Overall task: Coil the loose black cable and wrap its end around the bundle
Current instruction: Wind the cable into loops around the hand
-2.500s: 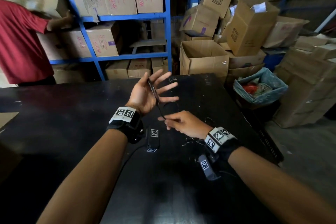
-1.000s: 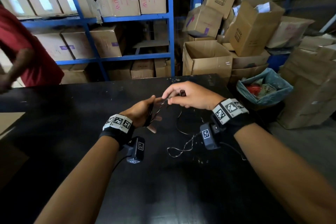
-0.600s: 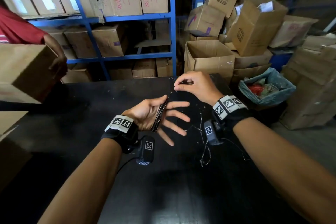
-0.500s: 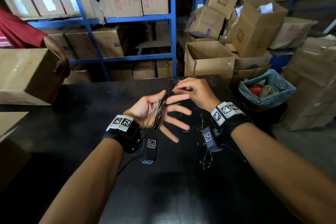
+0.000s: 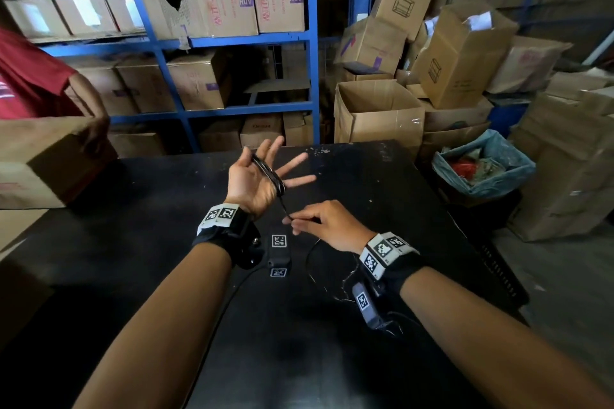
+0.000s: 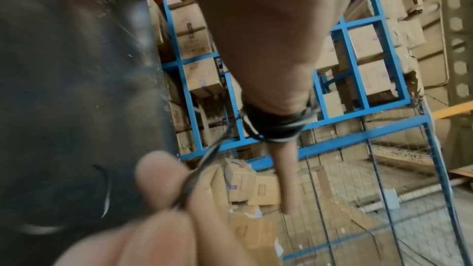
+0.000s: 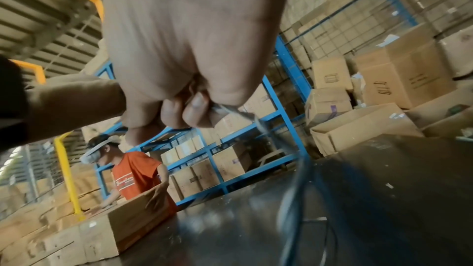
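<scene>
The left hand (image 5: 255, 181) is raised palm up above the black table (image 5: 133, 242), its 5 fingers spread straight, with 1 black cable (image 5: 270, 174) coiled in several turns around the palm. Just below it, the right hand (image 5: 327, 224) pinches the cable's free run between thumb and fingertips. 1 person in a red shirt (image 5: 30, 76) handles 1 cardboard box (image 5: 43, 159) at left.

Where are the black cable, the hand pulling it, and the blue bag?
black cable (image 5: 270, 174), head view, on the coils around the left hand's fingers
right hand (image 5: 327, 226), head view, on its back
blue bag (image 5: 518, 169), head view, on its rim
</scene>
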